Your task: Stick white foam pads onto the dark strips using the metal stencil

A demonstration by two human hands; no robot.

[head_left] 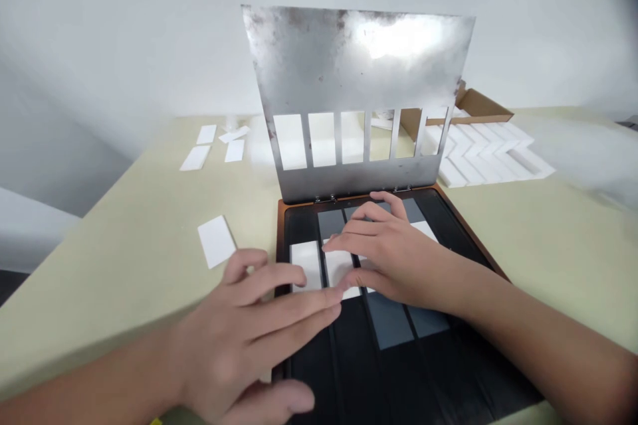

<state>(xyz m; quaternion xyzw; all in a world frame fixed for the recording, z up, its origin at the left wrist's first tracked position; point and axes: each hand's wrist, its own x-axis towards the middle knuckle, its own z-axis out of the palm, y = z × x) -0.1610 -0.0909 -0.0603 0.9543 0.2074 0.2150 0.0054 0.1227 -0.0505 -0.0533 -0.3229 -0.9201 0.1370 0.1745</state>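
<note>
A black tray (pixel 349 352) with a brown rim lies on the table, its hinged metal plate (pixel 319 80) standing raised behind it. White rectangular cards lie in a row across the tray. My right hand (pixel 393 249) spans the second white card (pixel 339 265), its index fingertip near the upper edge and its thumb near the lower edge. My left hand (pixel 259 319) reaches in with fingers stretched out. Its fingertips meet the right thumb at that card's lower edge, and its index finger is over the leftmost white card (pixel 305 259). Cards farther right are partly hidden under my right hand.
A loose white card (pixel 216 241) lies on the table left of the tray, and several more white pieces (pixel 197 157) lie farther back. Rows of white blocks (pixel 488 153) stand at the right rear beside an open cardboard box (pixel 486 106). Dark grey rectangles (pixel 391 322) show in the tray.
</note>
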